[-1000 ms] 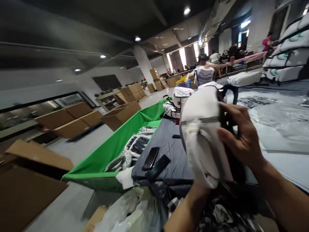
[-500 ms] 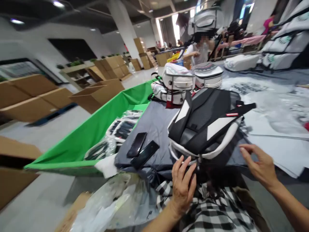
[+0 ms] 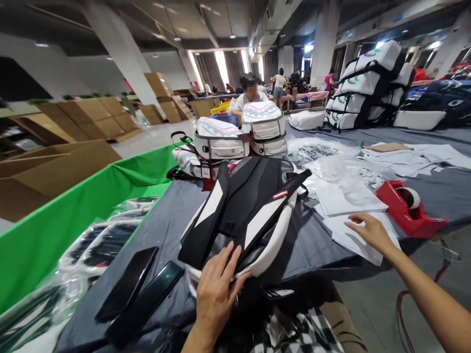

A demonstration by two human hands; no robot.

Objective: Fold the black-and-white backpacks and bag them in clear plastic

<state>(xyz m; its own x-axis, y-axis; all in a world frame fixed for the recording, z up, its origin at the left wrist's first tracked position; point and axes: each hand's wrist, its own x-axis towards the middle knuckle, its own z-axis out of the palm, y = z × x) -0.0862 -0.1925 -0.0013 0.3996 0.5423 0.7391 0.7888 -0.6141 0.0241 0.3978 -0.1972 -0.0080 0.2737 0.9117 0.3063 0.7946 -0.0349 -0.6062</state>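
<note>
A black and white backpack [image 3: 241,211] lies on the grey-covered table with its shoulder straps facing up. My left hand [image 3: 219,282] rests on its near end, fingers stretched over the lower edge. To the right, my right hand [image 3: 370,230] hovers over white paper sheets [image 3: 351,240], thumb and fingers apart and nothing between them. A red tape dispenser [image 3: 408,211] with a roll of tape stands just beyond that hand. Left of the backpack lie two dark phones [image 3: 147,301], side by side.
White patterned backpacks [image 3: 221,142] are stacked behind. A green cloth bin [image 3: 88,196] on the left holds several plastic-wrapped bags [image 3: 106,245]. Clear plastic bags [image 3: 331,164] and papers cover the right side. Farther back are stacked white bags [image 3: 353,93] and a person [image 3: 253,93] working.
The view has swung right, bringing the tape dispenser into sight. My left hand has moved from the backpack's near edge up onto it; my right hand now reaches over the papers.
</note>
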